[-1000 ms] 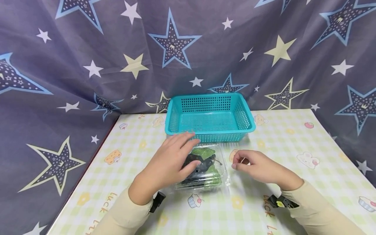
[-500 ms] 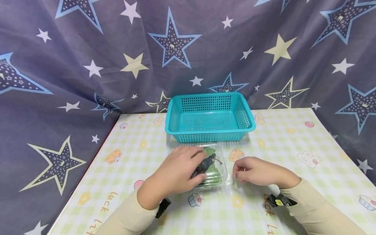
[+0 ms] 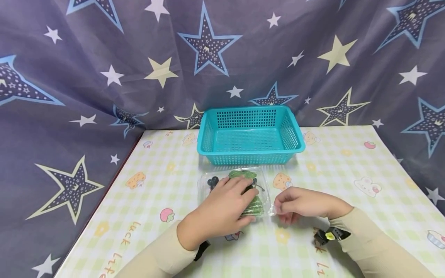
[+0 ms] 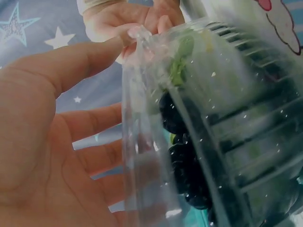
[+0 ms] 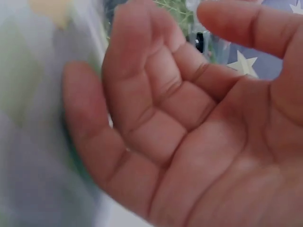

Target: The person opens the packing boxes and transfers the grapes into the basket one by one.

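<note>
A clear plastic clamshell box (image 3: 205, 181) lies on the checked tablecloth, with dark round fruits like grapes or blueberries and green leaves inside. My left hand (image 3: 224, 206) rests over its lid, fingers spread and fairly straight. The left wrist view shows the left palm (image 4: 52, 151) beside the transparent rim, with dark fruits (image 4: 182, 161) behind the plastic. At the box's near right corner, my right hand (image 3: 306, 202) pinches the rim between thumb and fingers. In the right wrist view the right hand (image 5: 180, 123) has its lower fingers curled; the contact at the corner is partly hidden.
A turquoise perforated basket (image 3: 250, 159) stands just behind the box, against a dark star-patterned curtain (image 3: 139, 46). The checked tablecloth (image 3: 333, 170) extends on both sides. Dark wrist cameras (image 3: 332, 234) sit on the sleeves.
My left hand has moved right and down across the lid, uncovering dark fruits at the box's left. My right hand has come down to the near right corner. The view has tilted slightly downward.
</note>
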Demonstrator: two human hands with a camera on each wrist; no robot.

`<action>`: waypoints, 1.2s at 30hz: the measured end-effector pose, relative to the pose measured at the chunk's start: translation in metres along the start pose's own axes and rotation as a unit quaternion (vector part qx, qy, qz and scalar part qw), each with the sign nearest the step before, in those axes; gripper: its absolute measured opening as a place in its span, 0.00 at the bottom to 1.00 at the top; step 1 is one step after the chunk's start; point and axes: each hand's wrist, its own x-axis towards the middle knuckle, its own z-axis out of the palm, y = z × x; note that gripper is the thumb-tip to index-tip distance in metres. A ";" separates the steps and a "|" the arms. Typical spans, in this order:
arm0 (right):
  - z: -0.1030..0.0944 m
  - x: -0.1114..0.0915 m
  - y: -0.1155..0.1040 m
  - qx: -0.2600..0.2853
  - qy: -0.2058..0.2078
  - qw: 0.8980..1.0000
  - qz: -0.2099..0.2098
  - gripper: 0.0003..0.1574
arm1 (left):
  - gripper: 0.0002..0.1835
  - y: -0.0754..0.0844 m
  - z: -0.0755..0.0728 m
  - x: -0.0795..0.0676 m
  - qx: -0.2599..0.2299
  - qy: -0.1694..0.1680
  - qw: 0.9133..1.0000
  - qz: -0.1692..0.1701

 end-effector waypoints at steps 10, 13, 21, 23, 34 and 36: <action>-0.004 0.007 0.016 0.128 -0.066 0.989 -0.031 0.13 | 0.35 0.003 0.002 0.004 0.026 -0.002 1.000 -0.003; -0.005 0.008 0.018 0.141 -0.065 0.987 -0.029 0.13 | 0.34 0.003 0.003 0.005 0.035 0.010 0.999 0.000; -0.005 0.009 0.022 0.156 -0.074 0.985 -0.015 0.12 | 0.31 0.003 0.006 0.005 0.036 0.024 0.999 0.008; -0.005 0.009 0.022 0.157 -0.079 0.984 -0.015 0.12 | 0.30 0.003 0.007 0.005 0.035 0.025 0.999 0.009; -0.007 0.010 0.023 0.157 -0.100 0.982 -0.029 0.20 | 0.28 0.002 0.005 0.005 0.023 -0.001 1.000 0.000; -0.007 0.009 0.024 0.160 -0.103 0.981 -0.030 0.20 | 0.28 0.002 0.005 0.006 0.017 -0.007 1.000 -0.003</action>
